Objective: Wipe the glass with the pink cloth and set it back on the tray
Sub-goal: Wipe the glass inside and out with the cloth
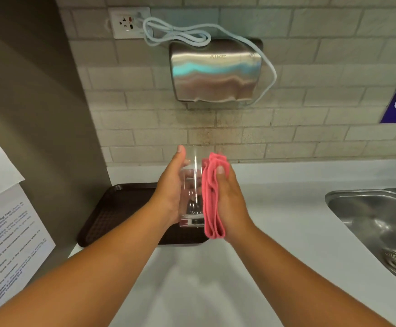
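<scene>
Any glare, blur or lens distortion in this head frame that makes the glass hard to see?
Head view: wide-angle bending curves the tile lines and counter edge; glare streaks the steel hand dryer; the glass is transparent, its rim faint against the tiles; the left hand, right hand and pink cloth are slightly soft.

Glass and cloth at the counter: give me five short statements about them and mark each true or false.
1. The left hand holds the glass up above the tray. True.
2. The pink cloth lies flat on the tray. False: the right hand presses it against the side of the glass.
3. The glass stands on the counter. False: it is held in the air.
4. A metal sink lies to the right of the hands. True.
5. The tray is white. False: it is dark brown.
</scene>
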{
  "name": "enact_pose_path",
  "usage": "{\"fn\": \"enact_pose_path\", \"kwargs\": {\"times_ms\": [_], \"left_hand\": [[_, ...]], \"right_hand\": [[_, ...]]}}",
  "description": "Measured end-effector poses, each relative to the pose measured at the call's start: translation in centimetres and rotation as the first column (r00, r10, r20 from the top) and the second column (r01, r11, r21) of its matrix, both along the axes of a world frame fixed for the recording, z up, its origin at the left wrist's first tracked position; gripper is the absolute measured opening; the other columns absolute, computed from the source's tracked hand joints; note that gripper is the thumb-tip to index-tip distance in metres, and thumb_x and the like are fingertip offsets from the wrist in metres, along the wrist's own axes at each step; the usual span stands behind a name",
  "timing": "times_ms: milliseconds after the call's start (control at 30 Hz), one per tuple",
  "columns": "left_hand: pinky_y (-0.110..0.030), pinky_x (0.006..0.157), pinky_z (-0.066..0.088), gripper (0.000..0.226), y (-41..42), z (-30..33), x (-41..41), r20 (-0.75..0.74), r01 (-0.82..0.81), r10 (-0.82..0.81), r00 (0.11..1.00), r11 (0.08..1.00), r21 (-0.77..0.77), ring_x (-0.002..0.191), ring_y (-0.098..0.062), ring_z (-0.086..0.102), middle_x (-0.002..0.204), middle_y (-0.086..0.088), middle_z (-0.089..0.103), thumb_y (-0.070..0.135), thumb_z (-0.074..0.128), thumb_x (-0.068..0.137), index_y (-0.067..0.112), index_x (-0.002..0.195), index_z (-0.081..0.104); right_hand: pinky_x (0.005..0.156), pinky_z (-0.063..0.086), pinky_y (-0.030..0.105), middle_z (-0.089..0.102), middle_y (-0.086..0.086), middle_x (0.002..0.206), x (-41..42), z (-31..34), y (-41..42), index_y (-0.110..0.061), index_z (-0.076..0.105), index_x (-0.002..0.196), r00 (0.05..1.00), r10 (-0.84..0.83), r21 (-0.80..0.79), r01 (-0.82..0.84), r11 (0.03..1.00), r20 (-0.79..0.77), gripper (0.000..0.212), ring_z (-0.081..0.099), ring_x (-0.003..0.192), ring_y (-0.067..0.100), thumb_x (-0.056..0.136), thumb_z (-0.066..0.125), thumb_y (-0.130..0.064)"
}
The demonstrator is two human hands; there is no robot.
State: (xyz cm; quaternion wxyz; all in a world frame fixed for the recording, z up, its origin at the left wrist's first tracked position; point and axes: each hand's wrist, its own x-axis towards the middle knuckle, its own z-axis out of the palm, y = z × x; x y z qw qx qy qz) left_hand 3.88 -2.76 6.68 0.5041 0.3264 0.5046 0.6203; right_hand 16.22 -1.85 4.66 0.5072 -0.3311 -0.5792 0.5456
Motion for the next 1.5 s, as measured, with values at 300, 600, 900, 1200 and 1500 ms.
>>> {"fn": "enact_pose_path", "kwargs": {"times_ms": [300,600,900,1200,1500], "left_hand": [[-0.038,0.075,0.067,0.063,0.0,0.2,0.3,-0.066,0.012,-0.01,0.998,1.0,0.024,0.091,-0.028,0.081,0.113,-0.019,0.076,0.066,0.046,0.104,0.013,0.135,0.061],[-0.026,0.053,0.06,0.051,0.6,0.6,1.1,-0.106,0.021,-0.01,0.994,0.994,0.106,0.06,-0.009,0.074,0.07,0.002,0.073,0.06,0.037,0.109,0.019,0.105,0.068],[-0.041,0.078,0.065,0.061,0.1,1.4,0.2,-0.027,-0.084,0.085,0.996,0.996,0.044,0.107,-0.03,0.078,0.13,-0.017,0.072,0.071,0.043,0.103,0.027,0.141,0.06],[-0.053,0.112,0.054,0.099,0.5,1.3,0.6,-0.196,-0.062,0.066,0.978,0.998,0.025,0.132,-0.028,0.068,0.155,-0.005,0.059,0.107,0.056,0.058,0.055,0.141,0.063],[-0.045,0.095,0.065,0.048,-1.5,1.6,1.4,-0.112,0.037,-0.035,0.993,0.999,0.018,0.112,-0.018,0.081,0.119,0.005,0.084,0.072,0.053,0.097,0.044,0.135,0.065]], "right_hand": [[0.121,0.021,0.018,0.005,-0.012,0.179,-0.3,0.4,-1.7,-0.046,0.004,0.168,0.959,-0.076,0.265,0.001,0.964,0.273,0.067,0.013,0.161,0.004,0.111,0.038,-0.049],[0.105,0.058,0.047,0.07,0.002,0.133,1.0,4.7,2.1,-0.038,0.052,0.145,0.999,-0.032,-0.02,0.032,0.999,-0.018,0.04,0.072,0.118,0.024,0.111,0.035,-0.05],[0.123,0.041,0.04,0.031,-0.01,0.171,-0.2,0.7,-1.7,-0.049,0.009,0.166,0.962,-0.023,0.2,-0.033,0.979,0.271,0.075,0.041,0.152,0.011,0.104,0.051,-0.053],[0.132,0.024,0.037,0.016,-0.015,0.177,-0.5,1.1,-1.7,-0.046,0.009,0.167,0.961,-0.118,0.282,0.044,0.958,0.251,0.064,0.016,0.162,0.003,0.111,0.039,-0.045],[0.126,0.022,0.025,0.023,-0.016,0.175,-0.7,2.2,0.1,-0.052,0.015,0.165,0.967,-0.066,0.23,0.008,0.973,0.245,0.055,0.022,0.157,0.0,0.112,0.03,-0.05]]}}
